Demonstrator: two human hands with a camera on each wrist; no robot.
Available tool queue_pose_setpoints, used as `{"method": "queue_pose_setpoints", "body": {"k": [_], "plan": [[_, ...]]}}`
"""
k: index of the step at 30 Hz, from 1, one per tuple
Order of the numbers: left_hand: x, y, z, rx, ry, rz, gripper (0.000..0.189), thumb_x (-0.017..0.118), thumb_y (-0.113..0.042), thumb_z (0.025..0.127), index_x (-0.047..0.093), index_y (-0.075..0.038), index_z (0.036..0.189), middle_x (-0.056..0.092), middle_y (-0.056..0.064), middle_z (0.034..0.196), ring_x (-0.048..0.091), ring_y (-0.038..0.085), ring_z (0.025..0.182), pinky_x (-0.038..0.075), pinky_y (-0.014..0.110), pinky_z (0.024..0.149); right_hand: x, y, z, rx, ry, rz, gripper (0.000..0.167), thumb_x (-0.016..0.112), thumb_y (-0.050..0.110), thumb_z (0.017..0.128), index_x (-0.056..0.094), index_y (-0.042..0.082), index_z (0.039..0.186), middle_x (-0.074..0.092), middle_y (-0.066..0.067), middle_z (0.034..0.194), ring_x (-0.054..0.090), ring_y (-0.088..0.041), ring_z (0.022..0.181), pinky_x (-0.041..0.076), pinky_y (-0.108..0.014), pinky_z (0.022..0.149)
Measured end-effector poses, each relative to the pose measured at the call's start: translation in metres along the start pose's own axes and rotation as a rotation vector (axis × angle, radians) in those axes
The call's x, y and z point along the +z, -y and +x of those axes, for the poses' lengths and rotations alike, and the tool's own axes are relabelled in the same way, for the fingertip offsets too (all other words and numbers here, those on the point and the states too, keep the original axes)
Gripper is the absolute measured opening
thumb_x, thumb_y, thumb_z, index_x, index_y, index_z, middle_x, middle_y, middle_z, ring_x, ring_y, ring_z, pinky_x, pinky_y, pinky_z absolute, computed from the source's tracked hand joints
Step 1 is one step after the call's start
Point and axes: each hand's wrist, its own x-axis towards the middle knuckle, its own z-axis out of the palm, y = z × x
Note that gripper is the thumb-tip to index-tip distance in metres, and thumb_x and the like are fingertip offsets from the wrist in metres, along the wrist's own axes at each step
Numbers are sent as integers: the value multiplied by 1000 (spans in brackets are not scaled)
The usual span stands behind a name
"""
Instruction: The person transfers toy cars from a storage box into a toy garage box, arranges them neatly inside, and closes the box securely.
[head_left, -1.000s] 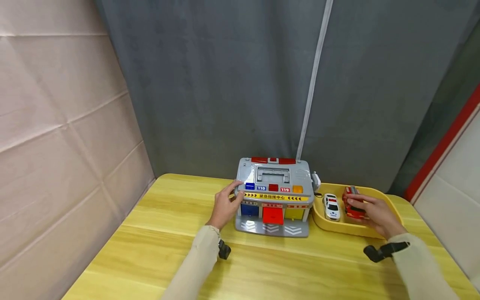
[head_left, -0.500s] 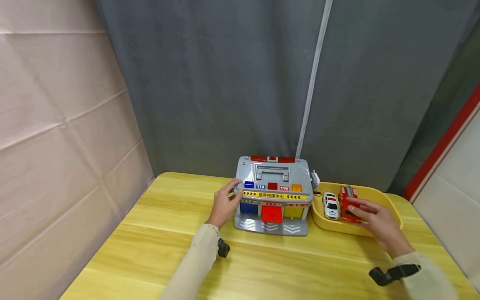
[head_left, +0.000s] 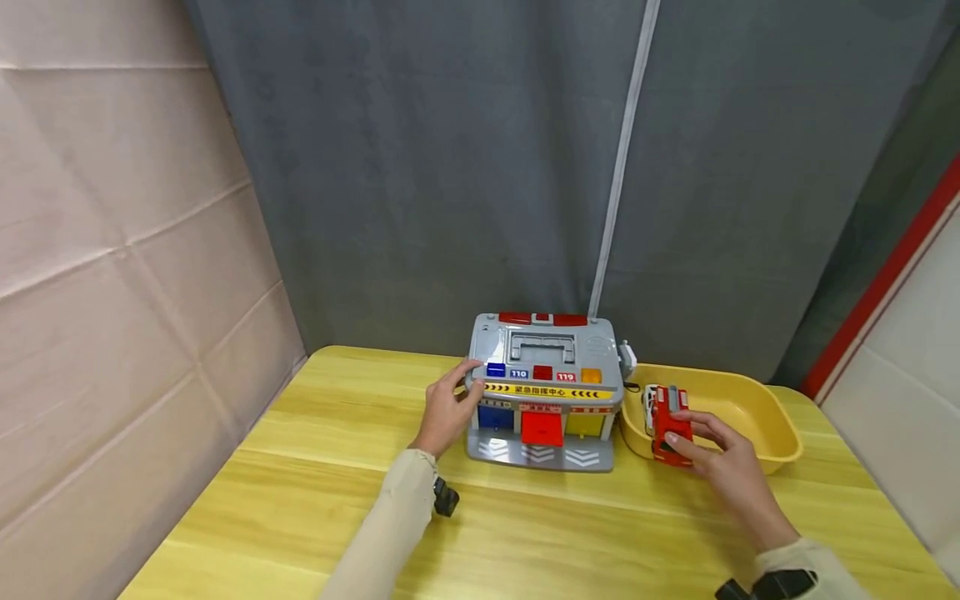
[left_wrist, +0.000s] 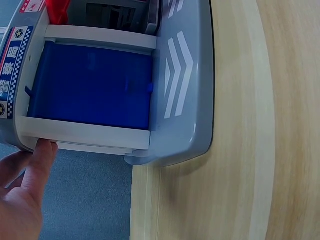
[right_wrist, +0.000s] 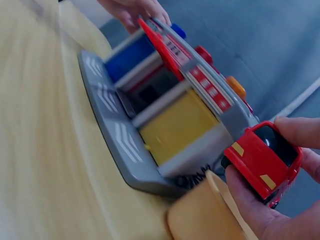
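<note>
A grey toy rescue station (head_left: 545,450) stands on the table with its red middle door (head_left: 542,429) swung up. Its blue door (left_wrist: 90,85) and yellow door (right_wrist: 180,127) are down. My left hand (head_left: 444,408) rests at the station's left side, fingertips against the wall in the left wrist view. Between thumb and fingers, my right hand (head_left: 723,471) pinches a red toy fire truck (head_left: 670,425) over the left part of the yellow tray (head_left: 783,450). The truck's windscreen end shows in the right wrist view. A white toy car (head_left: 649,404) in the tray is partly hidden behind the truck.
The tray stands close against the station's right side, where a white part (head_left: 628,358) and a dark coiled cord (right_wrist: 195,177) show. A grey curtain (head_left: 420,208) hangs behind the wooden table (head_left: 360,467). Pale wall panels (head_left: 135,333) rise at the left.
My right hand has lifted the fire truck and carried it left and toward me, across the white car. My left hand has stayed at the station's side.
</note>
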Motion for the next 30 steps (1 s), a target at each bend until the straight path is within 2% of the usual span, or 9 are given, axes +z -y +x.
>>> {"method": "queue_pose_setpoints", "body": {"k": [6, 13, 19, 21, 24, 26, 30], "plan": [[-2, -1, 1, 0, -9, -6, 33, 62, -26, 98, 66, -17, 130, 48, 18, 154, 60, 36, 130, 58, 46, 100, 15, -1, -9, 4, 11, 50, 37, 74, 30, 91, 64, 26, 127, 56, 10, 118, 62, 4, 92, 62, -19, 79], [-2, 0, 1, -6, -6, -4, 33, 62, -26, 98, 66, -17, 130, 48, 18, 154, 60, 36, 130, 57, 46, 100, 28, 1, -18, 57, 48, 63, 39, 74, 28, 91, 64, 21, 128, 44, -12, 145, 60, -1, 98, 61, -20, 81], [-2, 0, 0, -8, -7, 2, 32, 62, -26, 98, 66, -18, 129, 48, 17, 154, 61, 36, 129, 58, 45, 100, 38, -3, -24, 6, 53, 54, 35, 75, 20, 90, 66, 13, 123, 56, -4, 130, 60, -5, 95, 58, -22, 75], [-2, 0, 0, -7, -9, 3, 32, 62, -26, 98, 66, -17, 129, 48, 17, 154, 61, 36, 128, 58, 45, 100, 42, -5, -25, 11, 57, 59, 34, 76, 18, 89, 67, 13, 122, 55, -4, 131, 60, -5, 95, 57, -22, 75], [-2, 0, 0, -7, -11, 0, 32, 62, -25, 98, 66, -17, 129, 48, 17, 154, 61, 36, 128, 58, 45, 100, 48, -8, -27, 27, 76, 88, 34, 75, 14, 89, 67, 10, 121, 46, -14, 143, 62, -6, 93, 58, -22, 76], [-2, 0, 0, -3, -10, -6, 32, 62, -25, 98, 66, -17, 129, 48, 18, 154, 61, 36, 129, 58, 45, 100, 52, -11, -28, 32, 87, 119, 33, 74, 12, 89, 67, 9, 121, 43, -16, 146, 63, -7, 92, 60, -23, 75], [-1, -1, 0, -2, 1, -9, 33, 61, -26, 99, 65, -18, 130, 46, 19, 155, 59, 37, 130, 58, 45, 100, 61, -17, -31, 56, 106, 173, 36, 72, 9, 90, 63, 4, 124, 42, -19, 144, 67, -14, 96, 63, -27, 78]]}}
